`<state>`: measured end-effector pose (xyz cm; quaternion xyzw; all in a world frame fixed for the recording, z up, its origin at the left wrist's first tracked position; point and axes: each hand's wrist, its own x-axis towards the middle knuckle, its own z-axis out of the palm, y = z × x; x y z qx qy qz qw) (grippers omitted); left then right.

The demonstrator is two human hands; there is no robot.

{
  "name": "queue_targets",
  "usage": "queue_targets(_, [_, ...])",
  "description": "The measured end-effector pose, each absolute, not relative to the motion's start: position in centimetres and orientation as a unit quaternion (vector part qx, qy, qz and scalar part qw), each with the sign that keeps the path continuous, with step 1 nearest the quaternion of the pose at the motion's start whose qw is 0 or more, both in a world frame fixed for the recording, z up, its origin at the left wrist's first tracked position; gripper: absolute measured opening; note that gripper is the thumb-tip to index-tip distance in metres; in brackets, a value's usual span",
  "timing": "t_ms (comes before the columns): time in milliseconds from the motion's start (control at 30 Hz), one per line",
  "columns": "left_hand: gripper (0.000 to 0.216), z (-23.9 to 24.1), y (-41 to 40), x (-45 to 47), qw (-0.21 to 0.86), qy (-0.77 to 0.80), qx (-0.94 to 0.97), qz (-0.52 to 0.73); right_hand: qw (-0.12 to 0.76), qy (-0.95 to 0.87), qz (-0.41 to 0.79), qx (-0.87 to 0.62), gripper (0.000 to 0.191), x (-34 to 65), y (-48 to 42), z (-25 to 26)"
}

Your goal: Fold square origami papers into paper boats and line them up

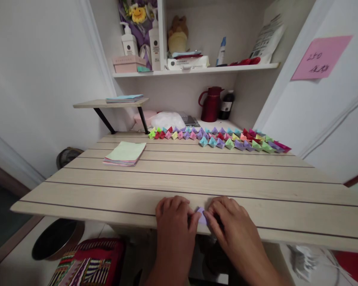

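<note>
A small piece of folded lilac paper [201,215] lies at the table's front edge, between my two hands. My left hand [176,216] has its fingers curled, with the thumb pressed on the paper's left side. From the right, the thumb and bent fingers of my right hand [229,218] pinch the other side. Fingertips cover part of the folds. Farther back on the wooden table [173,174] stand rows of small folded paper shapes [220,142] in many colours. A stack of square paper sheets [125,153], pale green on top, rests at the left.
A small raised shelf [92,104] at the back left bears more paper sheets [124,98]. Behind the folded shapes are a dark red jug [211,105] and a dark bottle [227,105]. A black round pan [58,238] and a patterned red cloth [89,264] are below the table's left edge.
</note>
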<state>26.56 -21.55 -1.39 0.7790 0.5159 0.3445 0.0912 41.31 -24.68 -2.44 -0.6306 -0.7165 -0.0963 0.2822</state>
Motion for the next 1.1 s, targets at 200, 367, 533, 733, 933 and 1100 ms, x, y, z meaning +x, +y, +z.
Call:
queue_targets(200, [0.012, -0.8, -21.1, 26.9, 0.064, 0.536, 0.8, 0.262, 0.282, -0.718, -0.072, -0.633, 0.013, 41.6, -24.6, -2.6])
queue_targets(367, [0.007, -0.7, -21.4, 27.1, 0.042, 0.54, 0.809, 0.228, 0.296, -0.722, -0.055, -0.623, 0.006, 41.9, -24.6, -2.6])
queue_targets(533, [0.003, -1.2, -21.5, 27.1, 0.036, 0.54, 0.803, 0.248, 0.294, -0.74, -0.056, -0.603, 0.015, 41.8, -24.8, -2.5])
queue_targets(733, [0.037, -3.9, -21.9, 25.2, -0.08, 0.477, 0.783, 0.391, 0.306, -0.731, -0.061, -0.608, 0.018, 41.4, -24.7, -2.6])
queue_targets(933, [0.043, -5.6, -22.8, 24.3, -0.205, 0.377, 0.848, 0.31, 0.326, -0.738, -0.068, -0.588, 0.019, 41.6, -24.9, -3.1])
queue_targets(1100, [0.037, -5.0, -23.2, 24.3, -0.215, 0.382, 0.857, 0.272, 0.32, -0.766, -0.134, -0.541, 0.034, 41.5, -26.4, -4.4])
